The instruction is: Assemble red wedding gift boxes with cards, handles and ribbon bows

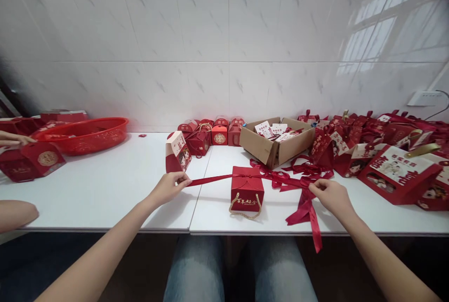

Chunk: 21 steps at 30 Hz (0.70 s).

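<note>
I see the fingers of the left hand (168, 186) pressed together, pinching 1 end of a dark red ribbon (210, 180). The fingers of the right hand (332, 194) are also closed, pinching the ribbon on the other side. Between these 2 hands it is stretched over the top of a small red box (246, 193), which stands on the white table (122, 194), its rope handle (244, 216) hanging in front. Whether the ribbon is knotted there, I cannot tell.

Loose ribbons (304, 208) crowd beside the right hand and partly hang over the edge. Just behind the left hand stands a patterned box (174, 154). Farther back are a carton (257, 145) with cards and a row of small boxes (220, 136). Many decorated boxes (396, 171) fill the right side; at the far left, near a red basin (87, 145), another person's hand (16, 138) touches a box.
</note>
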{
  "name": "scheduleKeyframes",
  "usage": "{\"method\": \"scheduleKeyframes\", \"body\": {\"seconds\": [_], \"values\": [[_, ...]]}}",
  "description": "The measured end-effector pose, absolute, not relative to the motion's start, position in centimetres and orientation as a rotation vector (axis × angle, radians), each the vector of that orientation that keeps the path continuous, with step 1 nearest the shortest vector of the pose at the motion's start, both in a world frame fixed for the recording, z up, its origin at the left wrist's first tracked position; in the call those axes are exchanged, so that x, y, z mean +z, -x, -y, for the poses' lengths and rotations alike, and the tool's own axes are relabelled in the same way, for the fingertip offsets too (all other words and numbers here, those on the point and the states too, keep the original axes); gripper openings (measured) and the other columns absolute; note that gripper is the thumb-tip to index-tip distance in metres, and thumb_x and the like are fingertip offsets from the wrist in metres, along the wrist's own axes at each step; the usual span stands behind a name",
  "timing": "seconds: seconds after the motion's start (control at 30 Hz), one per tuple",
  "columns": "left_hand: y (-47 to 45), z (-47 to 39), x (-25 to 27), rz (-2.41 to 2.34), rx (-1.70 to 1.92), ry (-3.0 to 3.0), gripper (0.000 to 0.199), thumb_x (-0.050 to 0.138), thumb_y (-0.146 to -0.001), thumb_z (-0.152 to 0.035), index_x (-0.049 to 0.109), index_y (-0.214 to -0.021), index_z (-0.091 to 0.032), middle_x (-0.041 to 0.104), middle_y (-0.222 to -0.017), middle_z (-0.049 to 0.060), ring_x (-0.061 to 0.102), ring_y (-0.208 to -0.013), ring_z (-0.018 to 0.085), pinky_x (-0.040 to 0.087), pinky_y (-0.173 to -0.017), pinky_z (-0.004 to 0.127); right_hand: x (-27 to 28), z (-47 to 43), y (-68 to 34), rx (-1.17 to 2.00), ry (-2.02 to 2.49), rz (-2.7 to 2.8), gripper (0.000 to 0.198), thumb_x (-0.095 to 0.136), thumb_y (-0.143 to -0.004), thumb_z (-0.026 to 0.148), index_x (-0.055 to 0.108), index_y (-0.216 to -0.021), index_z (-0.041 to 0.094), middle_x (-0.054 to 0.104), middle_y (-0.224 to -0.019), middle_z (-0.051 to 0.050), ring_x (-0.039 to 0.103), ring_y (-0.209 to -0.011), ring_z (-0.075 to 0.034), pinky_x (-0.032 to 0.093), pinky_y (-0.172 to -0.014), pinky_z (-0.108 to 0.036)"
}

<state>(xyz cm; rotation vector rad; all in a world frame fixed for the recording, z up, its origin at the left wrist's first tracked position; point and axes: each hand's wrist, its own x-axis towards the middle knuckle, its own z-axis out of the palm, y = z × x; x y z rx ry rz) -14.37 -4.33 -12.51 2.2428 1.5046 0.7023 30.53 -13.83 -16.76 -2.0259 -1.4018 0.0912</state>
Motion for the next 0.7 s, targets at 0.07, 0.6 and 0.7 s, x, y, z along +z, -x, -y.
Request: {"method": "scheduleKeyframes", "body": {"seconds": [0.07, 0.6, 0.7], "values": [[14.5, 4.3, -12.1, -1.526, 0.7, -2.242, 0.033, 0.048, -0.076, -0.05, 0.059, -0.066, -0.021, 0.064, -0.069, 0.003, 0.055, -0.069, 0.02, 0.041, -0.067, 0.029, -16.5, 13.8, -30.8, 0.052, 2.028, 1.399, 0.025, 0.049, -0.071, 0.039, 0.053, -0.051, 0.024, 0.062, -0.054, -0.003, 0.059, -0.057, -0.024, 0.042, -0.057, -0.032], [1.7, 4.7, -11.2, -1.351, 0.766, -2.059, 0.045, 0.047, -0.075, -0.064, 0.048, -0.069, -0.02, 0.057, -0.068, 0.0, 0.053, -0.066, 0.017, 0.039, -0.063, 0.028, -12.5, 9.8, -20.5, 0.794, 1.438, 1.724, 0.051, 0.037, -0.085, 0.061, 0.059, -0.071, 0.017, 0.059, -0.071, -0.004, 0.052, -0.069, -0.018, 0.039, -0.067, -0.031], [0.9, 4.4, -12.0, -1.347, 0.742, -2.031, 0.047, 0.052, -0.071, -0.064, 0.038, -0.061, -0.02, 0.044, -0.057, -0.005, 0.042, -0.055, 0.013, 0.03, -0.054, 0.025, -12.6, 9.3, -20.3, 1.148, 1.357, 1.673, 0.05, 0.045, -0.081, 0.063, 0.054, -0.066, 0.017, 0.049, -0.062, 0.001, 0.04, -0.058, -0.012, 0.031, -0.057, -0.026]]}}
